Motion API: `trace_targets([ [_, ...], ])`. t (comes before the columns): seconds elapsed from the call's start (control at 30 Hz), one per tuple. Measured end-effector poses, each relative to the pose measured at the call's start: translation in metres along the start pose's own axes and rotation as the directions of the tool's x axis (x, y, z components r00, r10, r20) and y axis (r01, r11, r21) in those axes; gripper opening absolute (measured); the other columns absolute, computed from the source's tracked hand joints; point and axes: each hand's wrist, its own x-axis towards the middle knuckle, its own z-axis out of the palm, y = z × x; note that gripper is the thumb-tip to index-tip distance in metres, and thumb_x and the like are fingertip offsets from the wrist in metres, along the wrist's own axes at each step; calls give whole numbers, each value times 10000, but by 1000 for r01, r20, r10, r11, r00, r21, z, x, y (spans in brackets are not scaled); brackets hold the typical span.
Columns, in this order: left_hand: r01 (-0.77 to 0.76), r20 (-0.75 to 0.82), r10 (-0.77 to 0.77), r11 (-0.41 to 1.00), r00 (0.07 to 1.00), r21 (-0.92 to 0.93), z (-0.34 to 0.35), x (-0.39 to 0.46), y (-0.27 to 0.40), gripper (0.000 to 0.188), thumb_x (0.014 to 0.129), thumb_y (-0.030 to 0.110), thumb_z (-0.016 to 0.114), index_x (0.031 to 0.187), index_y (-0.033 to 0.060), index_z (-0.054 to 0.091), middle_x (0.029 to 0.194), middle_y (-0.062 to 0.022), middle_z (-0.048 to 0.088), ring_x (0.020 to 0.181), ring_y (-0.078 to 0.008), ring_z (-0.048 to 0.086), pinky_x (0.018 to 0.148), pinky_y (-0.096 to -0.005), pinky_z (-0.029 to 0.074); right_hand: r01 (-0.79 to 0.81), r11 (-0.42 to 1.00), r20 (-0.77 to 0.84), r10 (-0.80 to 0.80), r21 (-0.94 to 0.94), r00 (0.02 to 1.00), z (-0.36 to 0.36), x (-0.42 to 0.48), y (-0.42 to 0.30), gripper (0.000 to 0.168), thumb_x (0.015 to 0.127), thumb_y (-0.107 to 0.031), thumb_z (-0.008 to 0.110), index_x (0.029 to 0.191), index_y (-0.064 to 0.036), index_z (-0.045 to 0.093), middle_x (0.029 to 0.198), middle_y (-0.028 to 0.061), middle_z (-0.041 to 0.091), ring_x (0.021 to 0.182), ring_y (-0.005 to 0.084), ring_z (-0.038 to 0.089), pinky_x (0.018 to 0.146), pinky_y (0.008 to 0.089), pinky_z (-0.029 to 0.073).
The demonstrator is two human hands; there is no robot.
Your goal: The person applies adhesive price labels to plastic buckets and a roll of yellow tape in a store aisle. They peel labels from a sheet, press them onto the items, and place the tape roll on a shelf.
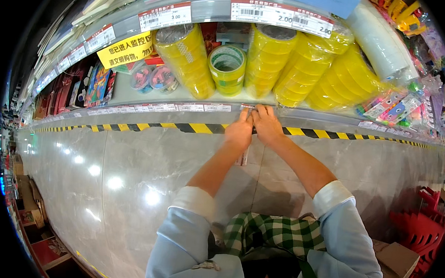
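Both my hands meet at the front edge of the lower shelf, below the rolls of tape. My left hand (240,130) has its fingers at a small paper price label (247,107) in the edge strip. A strip of printed labels (242,158) hangs beneath that hand and appears to be held in it. My right hand (266,124) touches the shelf edge with bent fingertips just right of the label; whether it pinches anything is hidden. Behind the edge stand a short stack of green-cored tape rolls (227,70) and a taller wrapped stack of yellow tape (270,63).
More wrapped yellow tape rolls (185,59) flank these stacks. An upper shelf edge (209,13) with price labels overhangs them. Black-and-yellow floor tape (145,126) runs along the shelf base. Red plastic baskets (419,229) and a cardboard box (396,258) are at lower right.
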Motion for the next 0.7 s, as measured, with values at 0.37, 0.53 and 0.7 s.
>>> trace_targets([
  [0.37,-65,-124,12,901,992,-429,-6,4,16,224,809,217,607,739,5,592,669,-201,596,680,-351,613,637,-434,474,-144,982,581,49,119,812,-82,-96,71,260,751,-37,581,1010,-11,584,1076,188,550,1005,380,549,824,448,468],
  [0.53,-167,-43,161,940,986,-298,-11,-8,28,209,819,207,597,928,29,592,1004,-171,631,857,-347,622,696,-431,494,-363,927,587,244,93,772,-94,-171,130,176,751,-126,606,893,-24,586,961,198,583,919,382,572,777,460,469],
  [0.7,-43,53,34,982,998,186,-12,5,27,573,832,203,614,1338,74,378,1449,-117,284,997,-323,602,785,-417,511,-404,903,494,289,144,820,-72,-238,165,153,732,-107,629,802,10,558,798,201,595,812,389,573,719,463,456],
])
